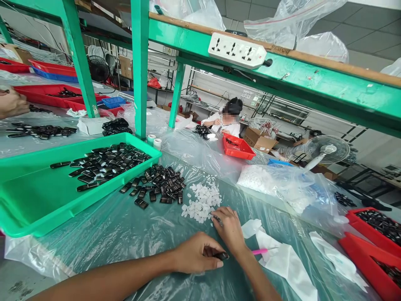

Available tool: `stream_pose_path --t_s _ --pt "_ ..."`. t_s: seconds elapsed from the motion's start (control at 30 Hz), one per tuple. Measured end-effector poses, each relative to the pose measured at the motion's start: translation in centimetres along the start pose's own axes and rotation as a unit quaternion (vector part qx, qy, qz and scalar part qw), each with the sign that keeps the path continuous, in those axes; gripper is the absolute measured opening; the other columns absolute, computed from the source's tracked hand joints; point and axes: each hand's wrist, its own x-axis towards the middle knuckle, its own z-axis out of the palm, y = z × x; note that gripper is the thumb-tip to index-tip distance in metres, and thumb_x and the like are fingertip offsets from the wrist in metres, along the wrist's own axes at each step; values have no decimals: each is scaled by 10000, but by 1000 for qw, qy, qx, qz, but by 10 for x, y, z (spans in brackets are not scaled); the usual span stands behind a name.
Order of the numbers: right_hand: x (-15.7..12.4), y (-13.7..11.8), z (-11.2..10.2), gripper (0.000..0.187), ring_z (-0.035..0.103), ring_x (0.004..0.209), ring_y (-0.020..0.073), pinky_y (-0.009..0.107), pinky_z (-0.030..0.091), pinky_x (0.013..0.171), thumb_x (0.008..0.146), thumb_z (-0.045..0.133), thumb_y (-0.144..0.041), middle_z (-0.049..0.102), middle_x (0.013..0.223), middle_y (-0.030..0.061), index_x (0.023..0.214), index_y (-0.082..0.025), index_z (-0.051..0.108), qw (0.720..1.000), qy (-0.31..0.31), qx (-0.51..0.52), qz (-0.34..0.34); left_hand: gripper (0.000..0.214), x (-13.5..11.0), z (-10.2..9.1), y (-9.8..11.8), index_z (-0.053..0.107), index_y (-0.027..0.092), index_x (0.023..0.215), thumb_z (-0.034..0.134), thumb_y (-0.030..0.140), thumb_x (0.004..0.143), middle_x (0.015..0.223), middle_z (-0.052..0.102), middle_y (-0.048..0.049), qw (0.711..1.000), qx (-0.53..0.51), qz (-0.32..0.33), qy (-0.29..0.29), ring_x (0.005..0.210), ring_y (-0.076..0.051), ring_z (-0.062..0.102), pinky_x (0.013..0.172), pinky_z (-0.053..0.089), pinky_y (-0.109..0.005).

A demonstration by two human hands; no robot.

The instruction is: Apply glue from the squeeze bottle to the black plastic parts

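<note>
My left hand (200, 253) is closed around a small glossy black piece (222, 255), whose end sticks out between thumb and fingers. Just beyond it, my right hand (228, 228) has its fingers bent and close together at the near edge of a heap of small white translucent pieces (200, 202). Whatever is under those fingertips is hidden. Left of the white heap lies a pile of flat black pieces (163, 184) on the plastic-covered table (125, 242). Many longer black pieces (109, 163) fill the far part of a green tray (34, 200).
White cloths (285, 263) and a pink pen-like tool (260, 251) lie to the right. Red bins (372, 263) stand at the far right. A bag of white pieces (269, 179) rests behind. Green frame posts (140, 71) rise ahead; a co-worker (230, 117) sits beyond.
</note>
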Motion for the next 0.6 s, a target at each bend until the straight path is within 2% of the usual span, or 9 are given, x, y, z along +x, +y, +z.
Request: stream_pose_path --t_s 0.1,0.2,0.33,0.5,0.6 --pt "-3 2 -1 166 541 912 257 392 376 833 823 519 -223 639 901 56 869 -231 678 996 33 65 42 279 3 -2 -1 693 109 892 619 347 766 677 615 -46 999 -34 -6 13 598 -153 542 529 391 -214" --pt "-11 3 -8 208 596 849 229 331 453 762 848 509 -330 656 912 67 912 -190 649 981 64 158 96 342 5 -3 1 683 78 910 641 378 752 650 611 -62 997 -71 -11 38 587 -160 559 557 417 -232" --pt "-28 0 -17 252 608 912 221 312 476 792 845 536 -391 663 970 65 978 -193 614 948 83 273 145 396 7 -5 -1 671 63 921 640 419 750 749 633 -99 992 -115 -18 49 610 -161 567 611 455 -271" --pt "-53 -7 -18 193 621 879 204 293 483 774 833 572 -386 673 930 44 926 -217 568 909 122 353 184 412 8 -5 -6 665 77 949 632 441 759 782 636 -99 988 -145 -31 40 616 -148 563 626 471 -279" --pt "-63 -12 -14 182 608 922 207 285 464 812 799 626 -363 675 925 43 895 -213 587 875 154 411 205 392 9 -5 -5 667 87 922 614 446 775 781 633 -91 988 -148 -32 32 600 -133 556 615 465 -265"
